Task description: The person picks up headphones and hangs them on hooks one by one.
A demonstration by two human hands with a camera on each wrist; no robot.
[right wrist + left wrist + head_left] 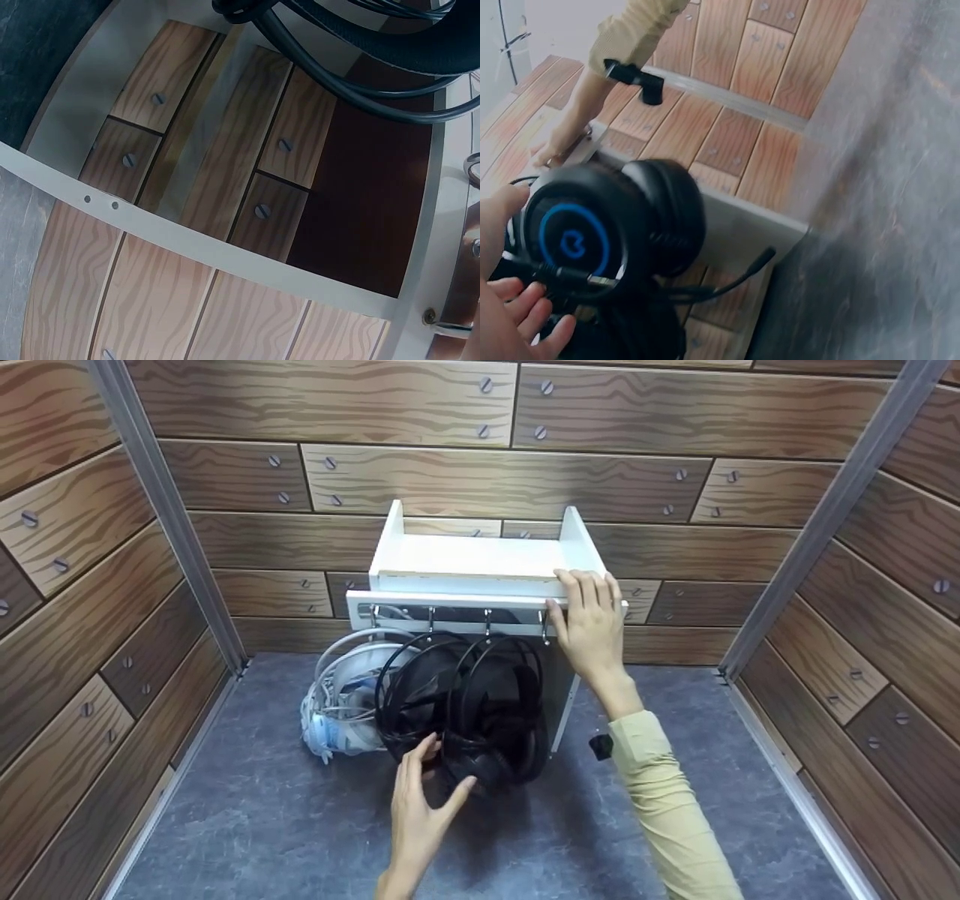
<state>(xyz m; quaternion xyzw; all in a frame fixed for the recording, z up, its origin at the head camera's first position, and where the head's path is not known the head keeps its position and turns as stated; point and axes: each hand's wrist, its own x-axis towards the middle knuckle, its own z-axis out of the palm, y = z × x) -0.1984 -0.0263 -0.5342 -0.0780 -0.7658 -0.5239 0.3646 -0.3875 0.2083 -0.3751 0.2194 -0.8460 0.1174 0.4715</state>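
Headphones [502,727], black, over-ear and thin-banded, hang at the front of a white box-shaped rack [465,556], just right of its middle. We see their long axis run roughly upright, headband by the rack's metal hooks [487,621], cups low. The bare left hand [424,814] is nearer, reaching up from below the rack's rail; from its fingers, those cups lie just ahead and towards the rack's right side. Thumb and fingers stand well apart — the gap faces the cups — though we cannot tell whether a fingertip touches. From the left wrist we make out a blue ring [574,240] on one cup. The right hand [592,622], its arm stretched out in a pale yellow sleeve [660,787], rests on the right end of the rack's rail, fingers side by side over the top edge, thumb slightly apart. Nearer the rack's left end we find a second black pair [412,701] and a white-and-pale-blue pair [337,731].
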